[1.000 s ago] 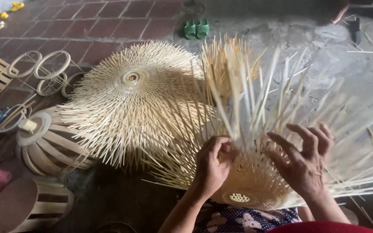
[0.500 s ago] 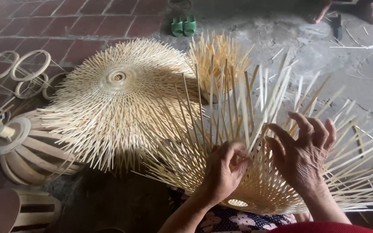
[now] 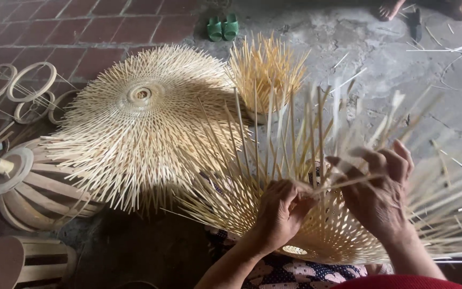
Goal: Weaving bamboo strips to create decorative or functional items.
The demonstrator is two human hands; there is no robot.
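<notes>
Bamboo weave (image 3: pixel 241 206) gripped by left hand (image 3: pixel 280 214), right hand (image 3: pixel 378 195); strips blurred.

No packages, labels, signs or screens seen in head view.
</notes>
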